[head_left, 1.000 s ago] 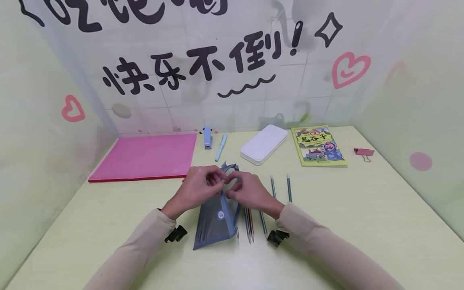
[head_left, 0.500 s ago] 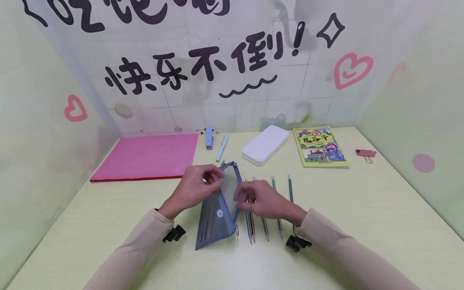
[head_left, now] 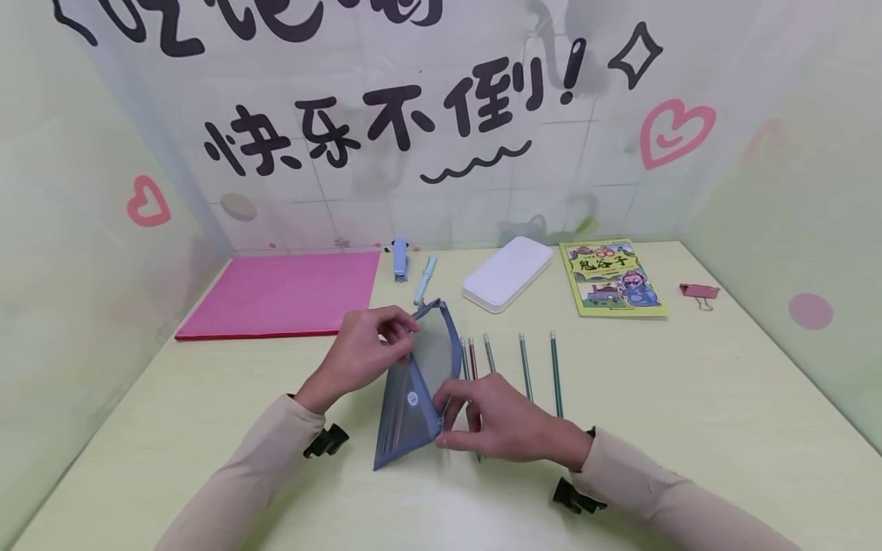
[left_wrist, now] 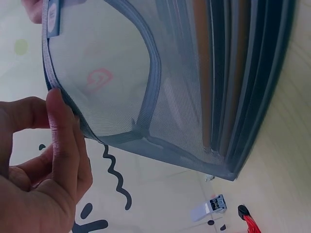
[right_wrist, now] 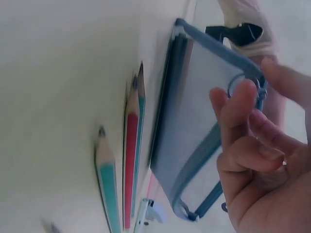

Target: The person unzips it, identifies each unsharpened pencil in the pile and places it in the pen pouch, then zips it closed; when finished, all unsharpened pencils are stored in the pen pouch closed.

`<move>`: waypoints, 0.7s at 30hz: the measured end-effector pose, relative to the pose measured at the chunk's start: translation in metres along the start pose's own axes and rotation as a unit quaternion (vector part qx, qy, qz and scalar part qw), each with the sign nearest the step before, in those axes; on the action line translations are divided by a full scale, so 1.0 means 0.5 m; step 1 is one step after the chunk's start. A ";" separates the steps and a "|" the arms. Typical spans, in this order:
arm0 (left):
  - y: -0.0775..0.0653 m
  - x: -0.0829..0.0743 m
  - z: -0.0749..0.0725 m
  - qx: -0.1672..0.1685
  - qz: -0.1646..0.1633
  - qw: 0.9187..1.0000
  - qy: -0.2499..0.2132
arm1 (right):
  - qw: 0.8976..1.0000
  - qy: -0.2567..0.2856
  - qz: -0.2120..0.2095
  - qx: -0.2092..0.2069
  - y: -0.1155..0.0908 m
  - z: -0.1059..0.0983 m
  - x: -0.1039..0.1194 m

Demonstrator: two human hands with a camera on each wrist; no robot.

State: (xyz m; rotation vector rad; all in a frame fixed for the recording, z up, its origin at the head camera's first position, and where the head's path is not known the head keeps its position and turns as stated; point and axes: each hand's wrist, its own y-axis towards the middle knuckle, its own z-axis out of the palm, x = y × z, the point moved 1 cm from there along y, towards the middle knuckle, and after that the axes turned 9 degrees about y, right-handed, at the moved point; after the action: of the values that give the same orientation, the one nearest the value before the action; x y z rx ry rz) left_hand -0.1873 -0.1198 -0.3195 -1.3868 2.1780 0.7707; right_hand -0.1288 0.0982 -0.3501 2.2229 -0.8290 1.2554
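Observation:
A blue-grey mesh pencil case [head_left: 398, 425] stands tilted on the table with its zipped mouth gaping. Several long sticks, apparently pencils [left_wrist: 203, 77], show through its mesh. My left hand [head_left: 361, 346] pinches the rim at the far left of the mouth. At the near corner, my right hand [head_left: 506, 422] has thumb and fingers closed about the zip end, where a ring pull [right_wrist: 262, 91] shows. Right of the case lie several pencils, among them a red pencil [right_wrist: 130, 165] and a green pencil [head_left: 556, 373]; my right hand partly covers them in the head view.
Behind the case are a pink folder [head_left: 289, 295], a blue stapler [head_left: 400, 260], a light blue pen [head_left: 426, 280] and a white box [head_left: 508, 274]. A yellow comic book [head_left: 613, 280] and a pink binder clip [head_left: 699, 291] lie at the back right.
My right hand has moved from beside the left hand, down along the mouth to the near zip corner. The mouth of the case has widened. My left hand keeps its hold.

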 end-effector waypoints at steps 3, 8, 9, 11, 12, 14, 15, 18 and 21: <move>-0.004 -0.001 -0.002 -0.004 -0.011 1.000 -0.006 | 1.000 0.012 -0.006 -0.011 0.004 0.010 0.005; -0.046 -0.014 -0.003 -0.028 -0.010 1.000 0.000 | 0.999 0.034 -0.003 -0.025 0.011 0.017 0.012; -0.063 -0.020 -0.004 -0.033 0.003 0.999 0.012 | 0.999 0.036 -0.006 -0.025 0.013 0.018 0.013; -0.104 -0.032 -0.007 -0.043 0.037 0.998 0.041 | 0.999 0.037 -0.014 -0.027 0.016 0.020 0.017; -0.125 -0.038 -0.008 -0.047 0.058 0.996 0.055 | 0.999 0.038 -0.015 -0.028 0.018 0.021 0.019; -0.164 -0.047 -0.005 -0.055 0.105 0.990 0.077 | 0.999 0.037 -0.019 -0.033 0.021 0.023 0.025; -0.179 -0.049 -0.001 -0.062 0.126 0.986 0.091 | 0.998 0.037 -0.020 -0.035 0.022 0.023 0.028; -0.206 -0.050 0.012 -0.093 0.181 0.970 0.130 | 0.998 0.036 -0.015 -0.044 0.027 0.024 0.035; -0.210 -0.049 0.025 -0.126 0.206 0.957 0.163 | 0.998 0.034 -0.012 -0.049 0.031 0.026 0.041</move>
State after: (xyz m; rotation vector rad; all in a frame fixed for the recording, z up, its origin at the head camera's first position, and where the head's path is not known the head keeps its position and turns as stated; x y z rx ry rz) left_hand -0.0809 -0.1311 -0.3361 -1.2594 2.7608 1.0619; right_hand -0.1233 0.0733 -0.3369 2.0944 -0.8172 1.2446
